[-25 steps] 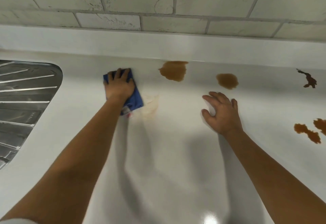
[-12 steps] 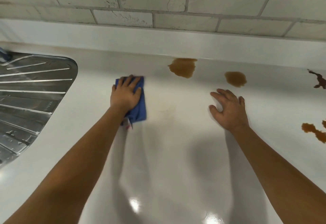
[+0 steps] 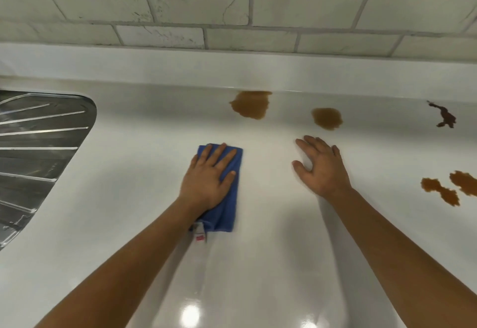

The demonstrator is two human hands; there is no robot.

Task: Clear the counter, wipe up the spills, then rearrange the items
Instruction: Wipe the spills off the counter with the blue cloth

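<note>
My left hand (image 3: 209,175) presses flat on a folded blue cloth (image 3: 224,211) in the middle of the white counter (image 3: 129,198); a white tag sticks out at the cloth's near end. My right hand (image 3: 320,167) rests flat on the counter to the right, fingers spread, holding nothing. Two brown spills lie beyond the hands near the back edge: a larger brown spill (image 3: 251,104) and a smaller brown spill (image 3: 327,118). A dark stain (image 3: 444,117) sits at the far right, and a brown splotch pair (image 3: 449,189) lies at the right edge.
A steel sink drainboard (image 3: 38,146) with raised ribs fills the left side. A low white upstand (image 3: 232,69) and a tiled wall (image 3: 232,12) close off the back of the counter.
My left hand has slid the blue cloth to the right, over the faint smear that lay beside it; that smear no longer shows. My right hand has stayed flat in place.
</note>
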